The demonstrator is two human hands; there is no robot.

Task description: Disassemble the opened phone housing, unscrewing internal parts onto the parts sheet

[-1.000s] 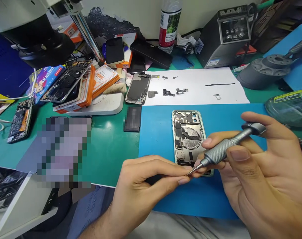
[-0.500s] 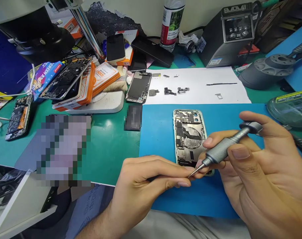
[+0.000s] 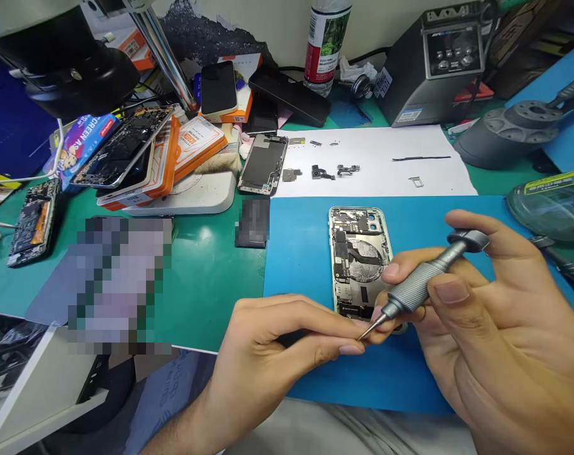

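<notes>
An opened phone housing (image 3: 360,253) with bare boards lies on a blue mat (image 3: 305,253). My right hand (image 3: 485,328) is closed round a grey metal screwdriver (image 3: 424,281), forefinger on its cap, tip pointing down-left near the phone's lower edge. My left hand (image 3: 277,351) is pinched, thumb and forefinger meeting right at the driver's tip; whatever is between them is too small to see.
A white sheet (image 3: 386,158) behind the mat carries several small removed parts and a SIM tray (image 3: 413,182). A loose screen (image 3: 263,164), stacked phones and orange boxes (image 3: 139,158) crowd the left. A bottle (image 3: 322,44), a black station (image 3: 433,60) and a microscope arm (image 3: 163,54) stand at the back.
Both hands stay together at the driver's tip; the view has shifted slightly, and the right hand sits a little lower and to the left.
</notes>
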